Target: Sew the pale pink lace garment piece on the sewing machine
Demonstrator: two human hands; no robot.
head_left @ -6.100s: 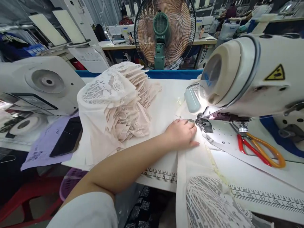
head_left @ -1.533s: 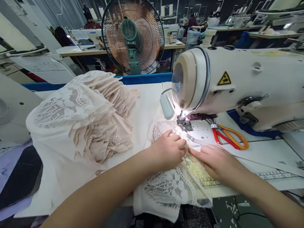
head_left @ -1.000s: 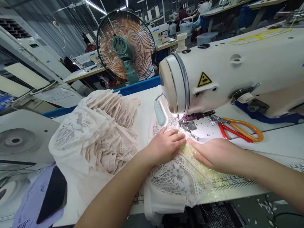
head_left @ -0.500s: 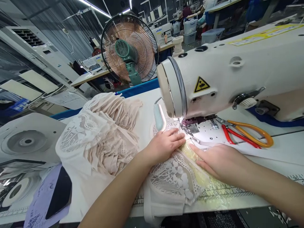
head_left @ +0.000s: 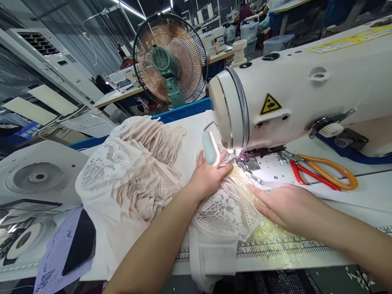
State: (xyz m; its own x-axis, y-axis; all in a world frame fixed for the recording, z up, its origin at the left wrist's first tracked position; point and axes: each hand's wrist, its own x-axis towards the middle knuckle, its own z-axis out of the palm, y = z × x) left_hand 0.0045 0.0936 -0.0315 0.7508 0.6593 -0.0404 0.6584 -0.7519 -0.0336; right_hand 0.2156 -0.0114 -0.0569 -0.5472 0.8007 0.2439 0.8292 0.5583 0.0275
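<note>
A white lace bra [head_left: 225, 208] lies on the table, its upper edge running up to the needle area of the sewing machine [head_left: 275, 94]. My left hand [head_left: 209, 175] rests on the lace left of the needle with fingers spread, partly behind the pale green lamp [head_left: 210, 148]. My right hand [head_left: 281, 200] lies to the right of the bra, index finger stretched toward its edge; some of its fingers are curled underneath and hidden. Yellowish clear tape [head_left: 272, 228] covers the table under and beside the right hand.
Orange-and-red-handled pliers [head_left: 327, 169] lie right of the needle plate. Stacked lace bras [head_left: 131, 175] fill the left side, beside a dark phone-like slab [head_left: 80, 241] on purple paper [head_left: 53, 255]. A large fan [head_left: 170, 61] stands behind the table. A printed ruler [head_left: 254, 248] runs along the front edge.
My left hand has drawn back a little to the left, its fingers spreading wider around the lamp. My right hand keeps nearly the same pose. The whole view has shifted slightly.
</note>
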